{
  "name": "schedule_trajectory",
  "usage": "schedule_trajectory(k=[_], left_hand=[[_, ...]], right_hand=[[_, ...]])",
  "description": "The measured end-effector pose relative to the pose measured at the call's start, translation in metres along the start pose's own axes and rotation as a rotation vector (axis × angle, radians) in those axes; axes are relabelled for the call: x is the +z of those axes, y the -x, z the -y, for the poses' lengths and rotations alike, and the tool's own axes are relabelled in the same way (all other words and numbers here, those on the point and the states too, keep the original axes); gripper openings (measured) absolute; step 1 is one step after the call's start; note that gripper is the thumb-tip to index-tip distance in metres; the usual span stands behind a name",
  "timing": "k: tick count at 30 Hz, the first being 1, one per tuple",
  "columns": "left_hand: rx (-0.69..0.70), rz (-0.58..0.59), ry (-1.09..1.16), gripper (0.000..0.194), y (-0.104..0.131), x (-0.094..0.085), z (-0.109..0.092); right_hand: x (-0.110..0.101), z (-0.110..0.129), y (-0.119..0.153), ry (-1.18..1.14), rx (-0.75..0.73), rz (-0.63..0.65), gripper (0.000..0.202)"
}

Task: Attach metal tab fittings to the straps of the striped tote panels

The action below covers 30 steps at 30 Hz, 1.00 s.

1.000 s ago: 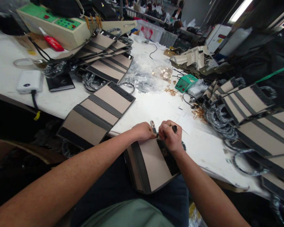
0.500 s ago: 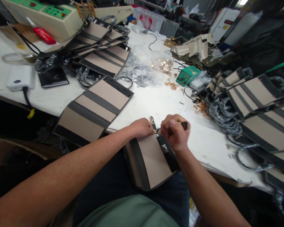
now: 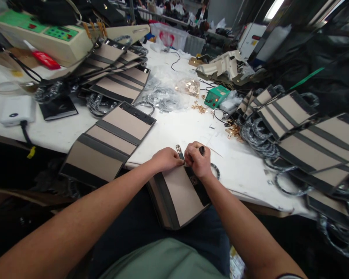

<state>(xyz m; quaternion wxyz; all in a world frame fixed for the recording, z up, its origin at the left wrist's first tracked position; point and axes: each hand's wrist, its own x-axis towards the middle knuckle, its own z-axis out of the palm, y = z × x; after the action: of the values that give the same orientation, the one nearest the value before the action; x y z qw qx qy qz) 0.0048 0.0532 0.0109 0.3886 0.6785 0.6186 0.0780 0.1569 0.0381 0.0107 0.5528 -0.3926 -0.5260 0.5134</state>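
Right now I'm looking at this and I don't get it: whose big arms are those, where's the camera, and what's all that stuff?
There's no robot here, just a person. The camera sits on their head and looks forward and down, so you see their own arms. The right hand grips a tool with a dark end; the rest is hidden. The left hand touches the edge of a beige and black panel over the person's lap, beside a strap with a metal end.

On the white table are small gold pieces, a green box, clear plastic and a cream machine. Similar panels are piled on the right.
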Motion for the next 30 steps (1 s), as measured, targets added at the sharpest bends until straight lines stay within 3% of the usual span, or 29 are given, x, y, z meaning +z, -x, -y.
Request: schedule_trajectory(k=[2,4,6,7,10,12,14,19,30], left_hand=[[-0.006,-0.086,-0.041,0.030,0.021,0.008,-0.005],[0.054,-0.238,-0.090,0.041,0.050,0.027,-0.009],[0.235,-0.460,-0.180,0.055,0.083,0.055,-0.010],[0.310,-0.513,-0.221,0.060,0.098,0.070,-0.009],[0.478,-0.470,-0.299,0.081,0.127,0.109,-0.006],[0.511,-0.400,-0.346,0.093,0.131,0.123,-0.004],[0.501,-0.358,-0.396,0.094,0.128,0.126,-0.005],[0.475,-0.287,-0.458,0.081,0.125,0.114,-0.010],[0.430,-0.199,-0.487,0.093,0.126,0.109,-0.016]], right_hand=[[-0.001,0.001,-0.001,0.007,0.003,-0.006,0.032],[-0.003,0.003,-0.001,-0.008,0.006,-0.013,0.031],[-0.003,0.005,-0.001,-0.018,0.013,-0.014,0.030],[-0.002,0.006,-0.001,-0.021,0.019,-0.013,0.030],[0.000,0.009,-0.001,-0.034,0.034,-0.016,0.030],[0.000,0.011,-0.002,-0.050,0.043,-0.021,0.030],[0.000,0.012,-0.003,-0.059,0.046,-0.025,0.029],[-0.009,0.009,-0.006,-0.069,0.047,-0.041,0.029],[-0.013,0.006,-0.005,0.063,0.024,0.006,0.026]])
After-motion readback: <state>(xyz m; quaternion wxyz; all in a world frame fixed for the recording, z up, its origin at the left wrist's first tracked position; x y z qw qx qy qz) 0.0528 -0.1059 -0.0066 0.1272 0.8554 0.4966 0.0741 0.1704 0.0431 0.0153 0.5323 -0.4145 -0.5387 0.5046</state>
